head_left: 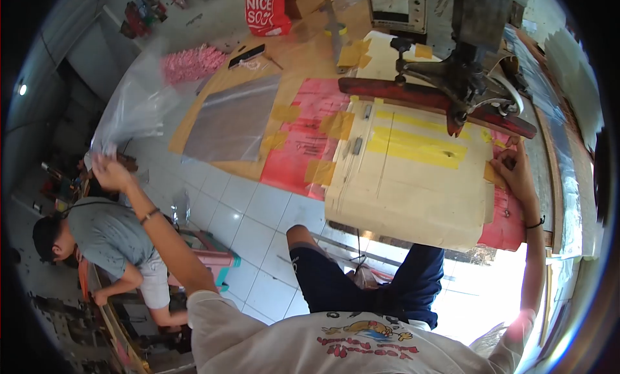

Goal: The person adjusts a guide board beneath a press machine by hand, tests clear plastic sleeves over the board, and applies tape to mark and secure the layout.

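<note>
On the far left, my left hand is raised and blurred, with its fingers closed at the lower end of a transparent plastic sheet. The sheet hangs in the air beside the table. My right hand rests at the right edge of a cream board, its fingers curled by a strip of tape; whatever they grip is hidden. Yellow tape and small metal pieces mark the board, which lies on a red sheet. Above the board's far edge hangs a press head with a dark red bar.
Another plastic sheet lies on the wooden table. Behind it are a phone, a pink bundle and a red bag. A control box stands at the back. A person bends over at lower left, near a stool.
</note>
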Motion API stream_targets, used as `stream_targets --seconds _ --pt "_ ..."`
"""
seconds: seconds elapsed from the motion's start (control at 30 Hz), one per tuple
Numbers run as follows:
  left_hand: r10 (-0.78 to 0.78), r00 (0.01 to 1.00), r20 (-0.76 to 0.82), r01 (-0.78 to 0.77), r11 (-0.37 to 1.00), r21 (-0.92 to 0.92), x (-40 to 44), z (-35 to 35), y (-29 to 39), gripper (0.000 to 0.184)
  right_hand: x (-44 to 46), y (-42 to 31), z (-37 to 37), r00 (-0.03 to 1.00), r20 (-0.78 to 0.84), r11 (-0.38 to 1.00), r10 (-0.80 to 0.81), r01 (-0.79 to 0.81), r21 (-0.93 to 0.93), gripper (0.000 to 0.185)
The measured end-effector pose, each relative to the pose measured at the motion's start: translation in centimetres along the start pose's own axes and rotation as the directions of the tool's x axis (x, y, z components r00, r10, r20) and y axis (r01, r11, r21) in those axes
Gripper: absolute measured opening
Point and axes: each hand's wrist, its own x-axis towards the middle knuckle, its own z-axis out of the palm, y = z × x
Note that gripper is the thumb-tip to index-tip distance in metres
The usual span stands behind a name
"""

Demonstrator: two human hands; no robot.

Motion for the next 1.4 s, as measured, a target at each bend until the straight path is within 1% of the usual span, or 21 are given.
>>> stream_targets --seconds 0.1,0.17,0.2,0.23,0.27,0.3,0.33,0.37,0.43,0.47,0.5,0.6,0.7,0.93,1.1,1.13,1.17,1.23,1.33,1.37,1.4 --pt "0.054 0.986 -0.158 0.017 0.908 0.42 -7.4 -16.0 -4.4 0.027 0.0 0.3 -0.2 0.999 0.021 0.999 0.046 -0.046 0.029 0.045" --pt "-0.124 0.953 -0.276 0.268 0.771 0.578 -16.2 -27.7 -10.1 0.028 0.2 0.7 0.0 1.0 0.013 0.999 0.009 -0.01 0.053 0.043" --pt "-0.067 0.992 -0.108 0.126 0.637 0.761 -20.5 -36.3 -15.1 0.027 0.2 0.6 0.1 1.0 0.005 0.998 -0.008 0.008 0.065 0.042" --pt "-0.362 0.897 -0.253 0.379 0.336 0.862 -26.1 -36.9 -10.7 0.027 0.2 0.2 0.0 1.0 0.013 0.999 -0.012 0.012 0.043 0.04" --pt "-0.362 0.835 -0.414 0.533 0.349 0.771 -31.1 -37.1 -8.6 0.024 0.2 0.4 0.1 1.0 0.03 0.999 0.004 -0.006 0.053 0.039" --pt "-0.523 0.737 -0.427 0.655 0.396 0.644 -35.0 -37.1 -5.3 0.025 0.3 0.8 -0.1 0.999 0.046 0.998 0.019 -0.022 0.064 0.039" --pt "-0.553 0.702 -0.449 0.687 0.691 0.222 -39.3 -38.9 -5.9 0.028 0.4 1.2 -0.2 0.997 0.064 0.997 0.033 -0.038 0.073 0.038" --pt "-0.616 0.633 -0.468 0.771 0.555 0.313 -42.8 -41.6 -6.6 0.033 0.5 1.7 -0.2 0.998 0.062 0.996 0.02 -0.026 0.085 0.037" --pt "-0.75 0.406 -0.522 0.912 0.366 0.183 -46.7 -41.9 -4.3 0.038 0.7 2.1 -0.3 0.998 0.057 0.998 -0.001 -0.003 0.069 0.037" --pt "-0.816 0.347 -0.462 0.928 0.227 0.296 -48.1 -42.7 -4.2 0.04 0.6 2.4 -0.3 0.998 0.056 0.998 -0.01 0.007 0.063 0.037" --pt "-0.84 0.221 -0.496 0.973 0.155 0.172 -49.1 -42.7 -4.4 0.04 0.6 2.3 -0.3 0.998 0.067 0.998 -0.003 -0.001 0.061 0.036" --pt "-0.926 0.219 -0.309 0.954 0.137 0.266 -51.3 -43.0 -5.1 0.038 0.6 1.9 -0.5 0.997 0.077 0.999 0.003 -0.007 0.05 0.036" --pt "-0.93 0.194 -0.313 0.964 0.121 0.236 -51.6 -41.9 -6.9 0.037 0.5 1.4 -0.4 0.998 0.057 0.999 -0.02 0.018 0.039 0.035" --pt "-0.898 0.228 -0.377 0.954 0.128 0.272 -50.0 -38.9 -5.4 0.039 0.5 1.7 -0.3 0.999 0.042 0.998 -0.027 0.024 0.062 0.036" --pt "-0.831 0.147 -0.537 0.98 0.05 0.19 -52.6 -41.7 -3.2 0.043 0.6 2.0 -0.1 0.998 0.058 0.997 -0.012 0.007 0.076 0.035" --pt "-0.779 0.282 -0.56 0.952 0.156 0.261 -56.0 -45.5 -4.4 0.041 0.6 1.6 0.2 0.999 0.048 0.997 -0.024 0.02 0.077 0.034" --pt "-0.725 0.249 -0.642 0.876 -0.115 0.469 -57.5 -48.2 -4.8 0.038 0.5 1.0 0.0 0.999 0.037 0.997 -0.039 0.036 0.072 0.034" --pt "-0.615 0.16 -0.772 0.681 -0.498 0.537 -58.0 -47.9 -2.2 0.041 0.2 0.4 -0.2 0.998 0.065 0.997 0.006 -0.011 0.072 0.035" --pt "-0.592 0.321 -0.74 0.658 -0.423 0.623 -55.3 -44.3 -0.3 0.045 0.1 -0.7 0.0 1.0 0.015 1.0 0.004 -0.004 0.008 0.038" --pt "-0.657 0.446 -0.607 0.616 -0.267 0.741 -53.0 -42.5 -0.7 0.042 0.1 -0.7 -0.1 1.0 0.022 1.0 0.007 -0.007 -0.003 0.039" --pt "-0.496 0.761 -0.418 0.5 0.038 0.865 -50.8 -40.2 -2.3 0.04 0.1 -0.8 -0.2 0.999 0.037 1.0 0.01 -0.01 -0.018 0.04"
